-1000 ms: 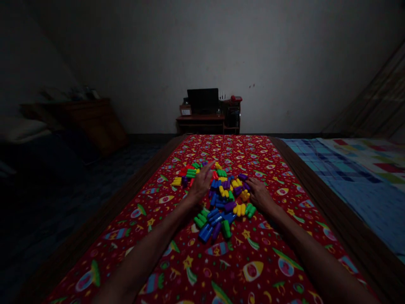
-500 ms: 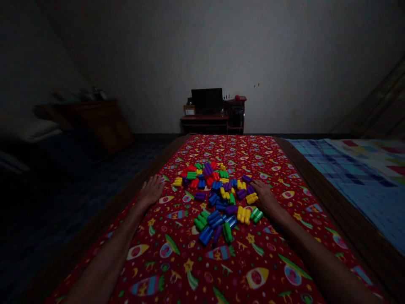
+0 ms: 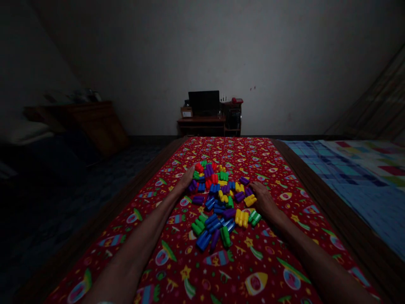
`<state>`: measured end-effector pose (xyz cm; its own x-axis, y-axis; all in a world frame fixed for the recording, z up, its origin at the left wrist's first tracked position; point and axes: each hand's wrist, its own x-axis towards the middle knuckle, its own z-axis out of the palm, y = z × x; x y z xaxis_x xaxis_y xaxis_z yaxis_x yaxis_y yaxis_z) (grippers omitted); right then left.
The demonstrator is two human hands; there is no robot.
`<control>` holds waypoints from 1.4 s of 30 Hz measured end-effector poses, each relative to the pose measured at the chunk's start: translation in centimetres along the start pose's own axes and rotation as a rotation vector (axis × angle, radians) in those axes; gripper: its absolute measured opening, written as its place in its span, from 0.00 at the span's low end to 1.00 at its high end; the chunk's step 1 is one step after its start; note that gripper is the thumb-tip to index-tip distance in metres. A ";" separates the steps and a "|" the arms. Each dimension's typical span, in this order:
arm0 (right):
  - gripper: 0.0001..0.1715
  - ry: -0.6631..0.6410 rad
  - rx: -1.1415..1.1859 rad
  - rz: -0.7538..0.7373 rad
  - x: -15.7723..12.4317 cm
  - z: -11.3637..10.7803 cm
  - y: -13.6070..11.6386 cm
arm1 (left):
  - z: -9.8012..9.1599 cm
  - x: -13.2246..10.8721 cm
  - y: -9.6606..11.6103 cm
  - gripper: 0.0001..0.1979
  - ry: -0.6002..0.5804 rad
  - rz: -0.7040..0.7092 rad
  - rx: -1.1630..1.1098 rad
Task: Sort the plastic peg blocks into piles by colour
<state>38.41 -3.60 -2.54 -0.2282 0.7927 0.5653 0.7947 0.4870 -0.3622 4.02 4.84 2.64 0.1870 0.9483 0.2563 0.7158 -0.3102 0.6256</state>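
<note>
A pile of plastic toy blocks (image 3: 212, 222) in red, yellow, green, blue and purple lies on the red patterned cloth (image 3: 234, 274). My left hand (image 3: 186, 179) rests at the pile's far left edge, fingers stretched forward, against the red, green and purple blocks (image 3: 193, 185) there. Some yellow and red pieces on that side are covered by it. On the right, my right hand (image 3: 263, 197) lies with its fingers out, holding nothing visible. Its fingertips are beside a purple block (image 3: 249, 191) and a yellow block (image 3: 250, 200).
Past the far end of the cloth stands a small desk (image 3: 202, 120) with a monitor (image 3: 204, 102). A bed with a blue checked sheet (image 3: 344, 190) is on the right. To the left, a wooden cabinet (image 3: 95, 126) stands on the floor in shadow.
My left hand has swept right and forward from the bare cloth to the pile, pushing the left-side blocks inward. My right hand stays beside the pile. The view has shifted slightly.
</note>
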 end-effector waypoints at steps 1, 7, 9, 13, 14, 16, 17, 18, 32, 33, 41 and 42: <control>0.28 0.003 0.005 0.006 0.1 0.0 -0.1 | 0.7 0.4 0.8 0.31 -0.025 0.023 -0.027; 0.25 0.026 0.064 0.047 0.6 -0.4 -0.6 | 2.8 -1.8 6.8 0.30 -0.294 0.375 -0.048; 0.24 0.032 0.106 0.066 0.6 -0.5 -0.5 | 2.4 -4.0 9.3 0.28 -0.310 0.513 0.105; 0.25 0.100 0.159 0.182 0.6 -0.6 -0.2 | 1.1 -9.9 13.7 0.25 -0.320 0.756 0.328; 0.25 0.116 0.164 0.210 0.6 -0.6 -0.2 | 1.0 -11.4 14.3 0.25 -0.382 0.852 0.348; 0.26 0.132 0.173 0.240 0.7 -0.6 -0.2 | 1.3 -13.7 14.9 0.24 -0.484 1.027 0.369; 0.26 0.130 0.178 0.243 0.7 -0.7 -0.2 | 1.6 -14.4 14.9 0.22 -0.510 1.088 0.382; 0.26 0.126 0.181 0.240 0.7 -0.7 -0.2 | 2.0 -14.7 14.7 0.21 -0.514 1.127 0.400; 0.25 0.106 0.320 0.439 1.2 -1.9 -1.0 | 2.3 -3.6 10.9 0.27 -0.197 0.887 0.554; 0.26 0.116 0.323 0.460 1.3 -2.1 -1.1 | 1.6 -4.0 10.5 0.28 -0.176 0.833 0.545; 0.33 0.090 0.289 0.361 0.8 0.7 -2.6 | -0.6 -13.7 3.6 0.38 -0.097 0.429 0.450; 0.34 0.075 0.290 0.359 0.9 1.5 -3.2 | 0.0 -14.2 3.3 0.41 -0.102 0.405 0.450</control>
<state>34.80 -3.91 -2.01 0.0823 0.9063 0.4146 0.6235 0.2777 -0.7308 3.69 -9.70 1.10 0.5511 0.7693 0.3233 0.7842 -0.6098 0.1145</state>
